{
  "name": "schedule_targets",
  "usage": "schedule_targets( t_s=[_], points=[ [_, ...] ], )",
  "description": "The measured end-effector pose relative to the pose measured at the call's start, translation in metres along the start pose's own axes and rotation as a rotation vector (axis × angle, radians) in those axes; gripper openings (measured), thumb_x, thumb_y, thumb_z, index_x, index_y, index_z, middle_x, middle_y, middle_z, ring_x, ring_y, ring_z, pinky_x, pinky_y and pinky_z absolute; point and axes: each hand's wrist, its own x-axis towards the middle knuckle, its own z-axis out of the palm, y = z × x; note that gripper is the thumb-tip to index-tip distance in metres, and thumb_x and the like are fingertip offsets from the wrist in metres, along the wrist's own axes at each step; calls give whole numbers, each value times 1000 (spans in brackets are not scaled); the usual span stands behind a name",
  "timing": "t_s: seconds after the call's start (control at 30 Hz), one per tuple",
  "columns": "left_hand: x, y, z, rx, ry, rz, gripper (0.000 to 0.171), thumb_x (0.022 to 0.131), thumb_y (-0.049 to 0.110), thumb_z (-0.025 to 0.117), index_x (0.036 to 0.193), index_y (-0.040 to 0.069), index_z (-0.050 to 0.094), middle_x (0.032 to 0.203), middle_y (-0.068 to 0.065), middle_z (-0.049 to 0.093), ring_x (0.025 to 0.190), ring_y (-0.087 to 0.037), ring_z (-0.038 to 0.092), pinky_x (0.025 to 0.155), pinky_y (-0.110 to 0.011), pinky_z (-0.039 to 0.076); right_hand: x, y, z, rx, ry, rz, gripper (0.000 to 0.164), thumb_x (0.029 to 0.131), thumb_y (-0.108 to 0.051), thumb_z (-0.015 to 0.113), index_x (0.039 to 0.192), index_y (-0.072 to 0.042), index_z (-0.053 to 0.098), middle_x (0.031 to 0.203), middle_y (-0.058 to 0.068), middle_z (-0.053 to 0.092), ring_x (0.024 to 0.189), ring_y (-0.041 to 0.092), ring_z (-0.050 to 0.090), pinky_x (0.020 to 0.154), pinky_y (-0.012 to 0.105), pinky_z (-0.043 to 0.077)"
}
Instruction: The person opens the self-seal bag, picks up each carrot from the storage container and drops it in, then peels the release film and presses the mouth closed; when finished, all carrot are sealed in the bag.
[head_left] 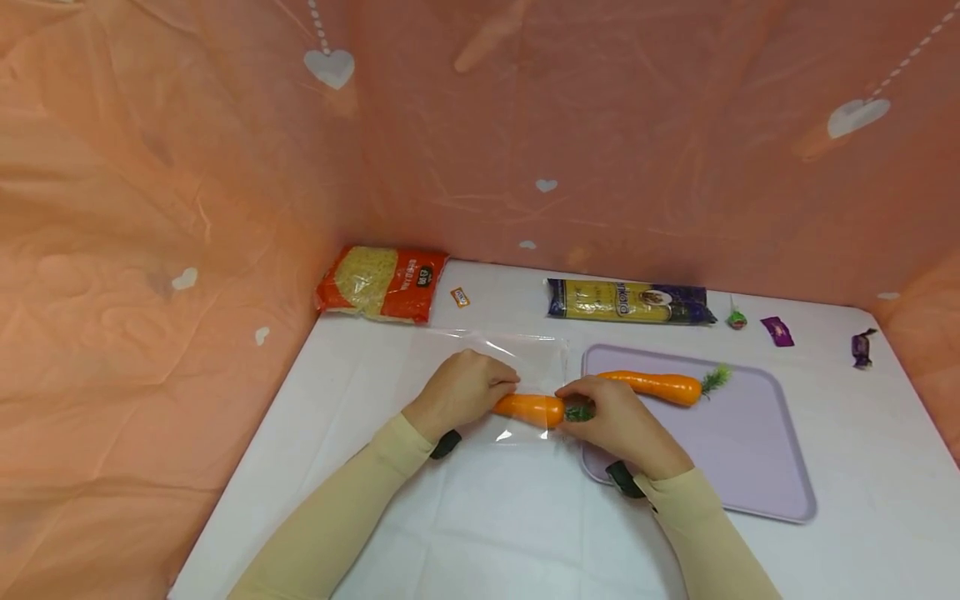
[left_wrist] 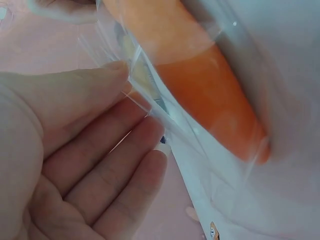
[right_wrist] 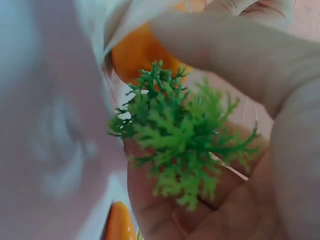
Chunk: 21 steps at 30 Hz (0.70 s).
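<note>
A clear plastic bag (head_left: 536, 354) lies in front of me with an orange carrot (head_left: 528, 408) partly inside it. My left hand (head_left: 465, 387) pinches the bag's edge between thumb and forefinger; in the left wrist view the carrot's tapered end (left_wrist: 220, 105) shows through the film. At the carrot's thick end, my right hand (head_left: 618, 421) grips it by thumb and fingers. Its green leafy top (right_wrist: 180, 135) sticks out over the palm in the right wrist view. A second carrot (head_left: 663, 387) rests on the lilac tray (head_left: 735, 467), just beyond my right hand.
Along the back lie a red pasta packet (head_left: 382, 283), a small orange-wrapped sweet (head_left: 460, 297), a spaghetti pack (head_left: 630, 302), a green lollipop (head_left: 737, 318) and two purple-wrapped sweets, one flat (head_left: 777, 332) and one twisted (head_left: 862, 348). Orange cloth (head_left: 600, 125) hangs behind the white table.
</note>
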Motion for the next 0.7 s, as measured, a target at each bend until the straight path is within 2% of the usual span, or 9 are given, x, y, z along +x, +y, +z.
schedule_targets(
  t_s=[0.23, 0.37, 0.7],
  points=[
    [-1, 1, 2, -3, 3, 22, 16, 91, 21, 76, 105, 16, 81, 99, 5, 79, 92, -11, 74, 87, -30, 59, 2, 0, 5, 22, 42, -46, 33, 82, -23, 85, 113, -17, 76, 108, -3, 74, 100, 14, 66, 92, 40, 57],
    [-2, 1, 2, 6, 18, 37, 15, 91, 21, 76, 105, 16, 82, 98, 5, 79, 91, -11, 74, 86, -29, 60, 2, -4, 13, 66, 40, -22, 33, 83, -22, 85, 114, -19, 76, 110, -5, 73, 101, 12, 65, 94, 39, 57],
    [-1, 0, 0, 13, 41, 62, 14, 91, 19, 75, 104, 17, 82, 97, 6, 79, 88, -10, 74, 83, -28, 60, 4, -13, 22, 68, 98, -36, 33, 83, -24, 84, 114, -19, 76, 110, -5, 74, 97, 11, 67, 92, 37, 58]
  ],
)
